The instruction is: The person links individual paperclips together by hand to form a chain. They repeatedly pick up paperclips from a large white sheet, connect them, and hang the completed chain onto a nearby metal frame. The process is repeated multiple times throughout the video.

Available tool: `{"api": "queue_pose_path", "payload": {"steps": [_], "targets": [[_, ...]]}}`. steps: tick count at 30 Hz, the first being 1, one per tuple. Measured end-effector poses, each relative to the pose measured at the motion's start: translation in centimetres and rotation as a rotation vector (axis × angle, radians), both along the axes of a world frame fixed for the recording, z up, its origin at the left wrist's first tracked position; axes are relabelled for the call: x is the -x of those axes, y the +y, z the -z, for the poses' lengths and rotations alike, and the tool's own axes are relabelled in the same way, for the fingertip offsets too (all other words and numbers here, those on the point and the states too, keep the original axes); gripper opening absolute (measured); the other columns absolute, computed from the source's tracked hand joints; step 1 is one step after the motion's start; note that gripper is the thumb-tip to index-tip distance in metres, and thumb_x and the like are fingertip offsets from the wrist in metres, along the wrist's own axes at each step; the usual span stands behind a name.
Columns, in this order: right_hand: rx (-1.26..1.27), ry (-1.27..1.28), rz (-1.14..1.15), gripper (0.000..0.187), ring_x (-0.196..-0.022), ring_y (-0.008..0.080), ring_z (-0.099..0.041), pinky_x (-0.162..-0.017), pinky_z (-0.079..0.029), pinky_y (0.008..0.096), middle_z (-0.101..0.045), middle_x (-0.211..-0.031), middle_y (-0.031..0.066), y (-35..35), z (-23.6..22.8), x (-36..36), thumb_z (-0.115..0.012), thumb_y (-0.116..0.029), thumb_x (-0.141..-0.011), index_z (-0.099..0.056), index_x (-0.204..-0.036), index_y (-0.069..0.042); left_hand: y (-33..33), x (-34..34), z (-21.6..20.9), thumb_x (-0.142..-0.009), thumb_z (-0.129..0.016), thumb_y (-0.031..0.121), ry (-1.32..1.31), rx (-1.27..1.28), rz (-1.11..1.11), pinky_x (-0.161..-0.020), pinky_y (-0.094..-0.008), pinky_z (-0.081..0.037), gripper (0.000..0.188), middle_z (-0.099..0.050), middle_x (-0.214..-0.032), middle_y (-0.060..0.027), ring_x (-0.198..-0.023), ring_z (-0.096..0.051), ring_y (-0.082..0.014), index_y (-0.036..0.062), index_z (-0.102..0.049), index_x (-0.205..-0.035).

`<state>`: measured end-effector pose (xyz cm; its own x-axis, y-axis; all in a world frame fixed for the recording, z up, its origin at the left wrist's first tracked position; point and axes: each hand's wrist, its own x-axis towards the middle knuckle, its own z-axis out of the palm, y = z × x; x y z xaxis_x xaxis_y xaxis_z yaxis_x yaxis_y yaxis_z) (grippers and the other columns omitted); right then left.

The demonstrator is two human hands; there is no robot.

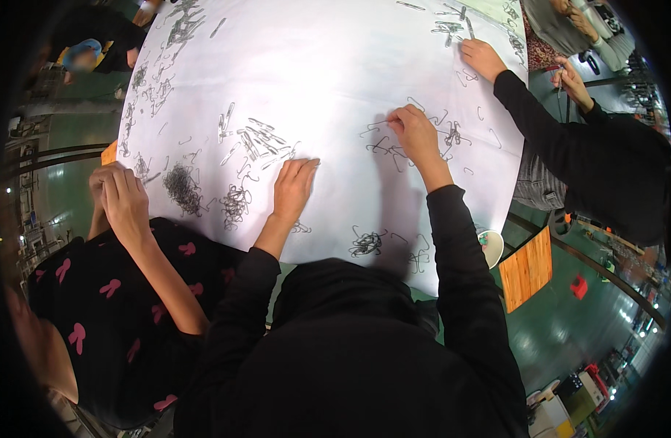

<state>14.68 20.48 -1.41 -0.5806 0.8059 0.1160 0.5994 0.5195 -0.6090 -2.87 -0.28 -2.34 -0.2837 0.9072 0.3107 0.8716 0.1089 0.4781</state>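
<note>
My left hand (pixel 293 188) rests on the white tabletop (pixel 335 66), palm down with fingers stretched out and nothing seen in them. Beside it lie a pile of straight, grey strip-like pieces (pixel 259 139) and a tangled heap of dark wire hooks (pixel 235 204). Further right, my right hand (pixel 417 137) reaches over scattered hooks. Its thumb and fingertips pinch the end of a thin wire hook (pixel 372 128). A small cluster of hooks (pixel 452 133) lies just right of that hand, partly hidden behind it.
At left, a co-worker's hands (pixel 123 193) work near a dense dark heap (pixel 182 188). Another person's hand (pixel 483 58) touches strips at the far right. More hooks (pixel 367 243) lie near the front edge. A white cup (pixel 490 248) stands beside a wooden stool (pixel 525 270).
</note>
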Motion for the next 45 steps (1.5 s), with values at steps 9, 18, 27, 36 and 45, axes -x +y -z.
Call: {"api": "queue_pose_path", "payload": {"steps": [9,18,27,36,45], "targets": [[-0.015,-0.195,-0.370,0.006,-0.080,0.0239,-0.058,-0.065,-0.047,0.0354,-0.056,-0.080,0.0037,0.5,0.8,2.9,-0.062,-0.013,-0.075,-0.057,-0.075,-0.010,-0.4,0.2,-0.2,-0.079,-0.060,0.002,-0.183,0.039,-0.090,-0.066,-0.0301,-0.048,0.018,-0.060,-0.085,-0.0075,-0.078,-0.058,-0.0215,0.0027,-0.065,-0.097],[0.356,-0.033,-0.234,0.008,-0.070,0.0185,-0.059,-0.059,-0.047,0.0320,-0.061,-0.080,0.0068,-3.5,-1.8,1.3,-0.063,-0.010,-0.078,-0.058,-0.081,-0.005,-1.8,-1.9,-4.3,-0.090,-0.054,0.013,-1.393,0.165,-0.373,-0.067,-0.0249,-0.050,0.024,-0.064,-0.096,-0.0077,-0.080,-0.065,-0.0170,0.0031,-0.059,-0.111],[1.010,0.541,0.005,0.014,-0.067,0.0135,-0.061,-0.058,-0.051,0.0244,-0.062,-0.077,0.0065,-11.5,-8.2,0.2,-0.061,-0.007,-0.083,-0.060,-0.092,0.003,-2.9,-3.9,-5.8,-0.086,-0.059,0.013,-1.381,0.097,-0.241,-0.070,-0.0272,-0.051,0.023,-0.065,-0.099,-0.0109,-0.081,-0.065,-0.0198,0.0027,-0.057,-0.106],[0.979,0.565,0.130,0.012,-0.070,0.0148,-0.063,-0.059,-0.051,0.0237,-0.063,-0.080,0.0074,-15.1,-7.0,-1.4,-0.061,-0.007,-0.083,-0.061,-0.092,0.002,-0.6,1.0,0.6,-0.075,-0.066,0.012,-0.169,0.119,-0.460,-0.076,-0.0391,-0.047,0.022,-0.058,-0.095,-0.0087,-0.093,-0.054,-0.0284,0.0079,-0.061,-0.096],[0.986,0.656,0.149,0.012,-0.070,0.0156,-0.063,-0.060,-0.052,0.0247,-0.063,-0.081,0.0073,-15.5,-7.3,-0.2,-0.062,-0.007,-0.084,-0.061,-0.092,0.002,0.1,2.7,0.8,-0.073,-0.068,0.015,-0.128,0.268,-0.495,-0.075,-0.0384,-0.048,0.021,-0.052,-0.098,-0.0077,-0.095,-0.051,-0.0276,0.0077,-0.060,-0.091]]}}
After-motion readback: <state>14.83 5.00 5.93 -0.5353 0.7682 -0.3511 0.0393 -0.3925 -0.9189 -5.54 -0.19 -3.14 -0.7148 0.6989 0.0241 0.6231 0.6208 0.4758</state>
